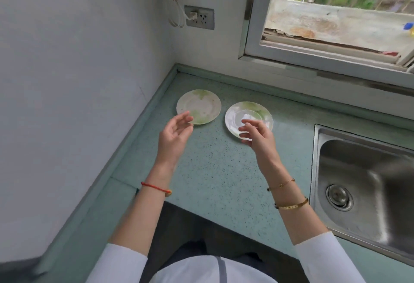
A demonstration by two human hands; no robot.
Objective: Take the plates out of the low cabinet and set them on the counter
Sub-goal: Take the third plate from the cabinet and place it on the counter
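Two white plates with pale green leaf patterns lie flat on the speckled green counter (215, 170) near the back corner. The left plate (200, 104) sits closer to the wall; the right plate (246, 112) lies beside it, apart from it. My left hand (175, 131) hovers just in front of the left plate, fingers apart, holding nothing. My right hand (257, 136) hangs over the near edge of the right plate, fingers loosely curled and apart, empty. The low cabinet is out of view.
A steel sink (367, 184) is set into the counter at the right. A window (336, 13) runs along the back wall above the counter. A wall socket (200, 17) with a white plug and cable is mounted near the corner. A white wall bounds the counter's left side.
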